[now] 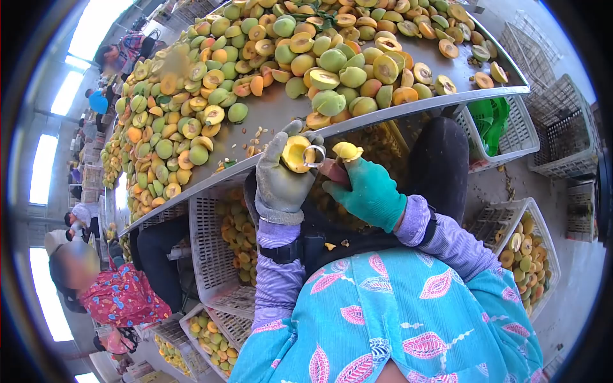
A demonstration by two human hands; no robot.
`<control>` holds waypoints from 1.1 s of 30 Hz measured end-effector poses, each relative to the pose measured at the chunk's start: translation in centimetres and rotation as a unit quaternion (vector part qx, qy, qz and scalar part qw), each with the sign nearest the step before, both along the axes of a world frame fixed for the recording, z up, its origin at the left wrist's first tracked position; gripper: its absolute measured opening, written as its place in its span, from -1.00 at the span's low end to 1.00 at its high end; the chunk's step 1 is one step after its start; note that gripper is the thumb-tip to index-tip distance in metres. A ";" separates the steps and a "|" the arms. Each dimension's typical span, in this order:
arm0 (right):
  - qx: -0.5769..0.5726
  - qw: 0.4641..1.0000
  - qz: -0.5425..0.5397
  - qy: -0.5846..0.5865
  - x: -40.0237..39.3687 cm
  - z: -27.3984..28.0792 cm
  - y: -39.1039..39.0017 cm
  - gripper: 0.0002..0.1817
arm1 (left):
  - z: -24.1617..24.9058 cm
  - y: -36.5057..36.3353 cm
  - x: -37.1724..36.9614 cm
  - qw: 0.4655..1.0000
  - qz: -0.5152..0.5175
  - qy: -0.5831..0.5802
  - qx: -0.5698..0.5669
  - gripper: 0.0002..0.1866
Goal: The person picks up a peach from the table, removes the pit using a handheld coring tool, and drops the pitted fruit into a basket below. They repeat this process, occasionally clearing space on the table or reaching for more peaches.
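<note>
The metal worktop (265,120) ends at a raised front edge (418,110); a bare patch separates two heaps of fruit (165,149). One crate (205,268) stands left of the person's lap (348,225), another crate (544,236) to the right. The fruit half (295,152), yellow inside and hollowed, sits near that edge in the grey-gloved left hand (279,179), which is curled around it. The green-gloved right hand (373,191) is closed on a ring-ended tool (334,172); whether the ring touches the fruit half cannot be determined. A yellow piece (348,150) lies against the right fingers.
</note>
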State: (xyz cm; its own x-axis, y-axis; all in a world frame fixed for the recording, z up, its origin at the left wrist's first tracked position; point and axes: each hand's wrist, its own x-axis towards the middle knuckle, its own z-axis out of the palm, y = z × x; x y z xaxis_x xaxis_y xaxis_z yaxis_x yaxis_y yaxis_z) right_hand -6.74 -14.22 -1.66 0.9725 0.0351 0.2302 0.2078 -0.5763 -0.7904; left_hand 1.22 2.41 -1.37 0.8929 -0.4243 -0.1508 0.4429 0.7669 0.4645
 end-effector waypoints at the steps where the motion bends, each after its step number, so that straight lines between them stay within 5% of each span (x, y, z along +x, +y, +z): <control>1: 0.001 1.000 0.000 0.000 0.5 -0.3 0.5 -0.65 | 0.2 -0.3 -0.3 0.999 0.022 -0.013 0.023 -0.61; 4: -0.092 0.993 -0.008 -0.072 1.4 0.5 2.0 -0.73 | 0.7 -1.2 -0.6 0.982 0.128 -0.044 0.135 -0.64; 9: -0.160 0.983 -0.029 -0.086 0.9 0.0 3.8 -0.77 | 1.1 -1.9 -1.0 0.977 0.146 -0.020 0.152 -0.69; 13: -0.099 0.994 0.042 -0.025 -0.2 1.0 3.8 -0.81 | 1.2 -2.2 -1.8 0.974 0.148 0.001 0.172 -0.72; 15: -0.001 0.984 0.133 0.120 -0.3 2.1 3.7 -0.75 | 0.6 -0.9 -1.7 0.981 0.128 -0.005 0.147 -0.74; 19: 0.075 0.959 0.250 0.109 -0.1 2.4 4.1 -0.68 | 1.8 2.8 -3.0 0.986 0.128 0.050 0.096 -0.75; 21: 0.121 0.943 0.295 0.097 0.4 1.2 3.3 -0.65 | 3.3 6.4 -3.9 0.962 0.221 0.101 0.123 -0.73; 23: 0.073 0.967 0.199 0.139 0.9 0.7 0.4 -0.62 | 2.6 12.9 -3.5 0.830 0.243 -0.037 0.502 -0.72; 24: 0.062 0.982 0.133 0.123 1.5 -0.8 -0.7 -0.61 | 3.0 14.7 -2.0 0.655 0.181 -0.099 0.727 -0.73; 25: 0.051 0.990 0.066 0.112 2.1 -2.2 -1.2 -0.61 | 3.1 16.1 -0.8 0.422 0.103 -0.148 0.889 -0.74; 26: 0.071 0.989 0.045 0.121 2.6 -1.5 -1.3 -0.63 | 3.1 16.1 2.1 0.468 0.103 -0.176 0.860 -0.75; 28: 0.051 0.989 0.048 0.130 3.9 -0.1 -1.3 -0.63 | 3.8 13.2 7.9 0.453 0.062 -0.268 0.848 -0.71; 33: 0.120 0.986 0.062 0.099 4.5 -1.6 -1.8 -0.62 | -2.7 9.8 19.7 0.159 -0.029 -0.316 0.935 -0.46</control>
State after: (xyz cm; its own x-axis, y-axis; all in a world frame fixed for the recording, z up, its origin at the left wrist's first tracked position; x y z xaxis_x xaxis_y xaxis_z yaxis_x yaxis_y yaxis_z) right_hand -2.20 -16.06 -3.27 0.9909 0.1241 0.0531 0.0935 -0.3471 -0.9332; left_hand 20.90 12.25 -4.09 0.9832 -0.1759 0.0494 -0.1647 -0.9703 -0.1773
